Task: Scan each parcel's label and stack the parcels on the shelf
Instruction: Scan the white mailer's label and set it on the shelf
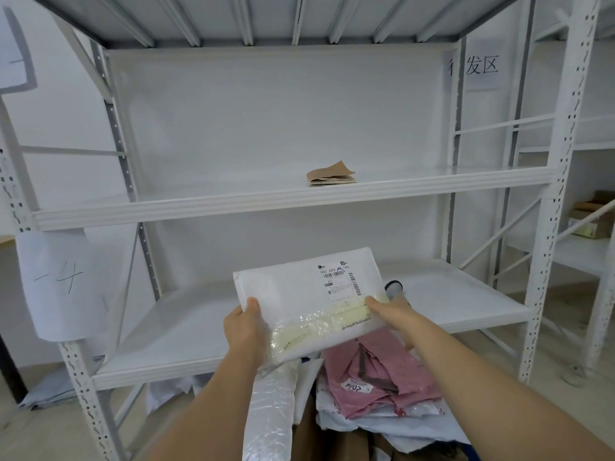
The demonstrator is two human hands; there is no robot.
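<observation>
A white metal shelving rack [299, 197] fills the room's white wall, with a paper sign of handwritten characters [477, 66] at about 1 o'clock and a sheet marked "-4" [63, 281] taped to the left upright at 9 o'clock. On the middle shelf, near 12 o'clock, lies a folded brown paper parcel [331, 176], alone on that level. The lower shelf [466, 294] runs behind the hands.

Both hands hold one white padded mailer [309, 301] out flat over the front edge of that lower shelf, just below centre. Its printed label with barcodes [339, 281] faces up at the far right corner, and yellowed clear tape crosses its near edge. The left hand [243, 331] has its grip on the near left corner, thumb on top. The right hand [396, 316] has its grip on the near right edge, thumb pressed on the tape; a dark, rounded object [394, 286] shows just beyond that hand, too hidden to tell what it is.

At 6 o'clock, under the forearms, sits a pile of more parcels: a pink bag with a tag [379, 374], a clear bubble-wrap pouch [269, 410] and white bags. Cardboard boxes [592, 217] rest on another rack at 3 o'clock.
</observation>
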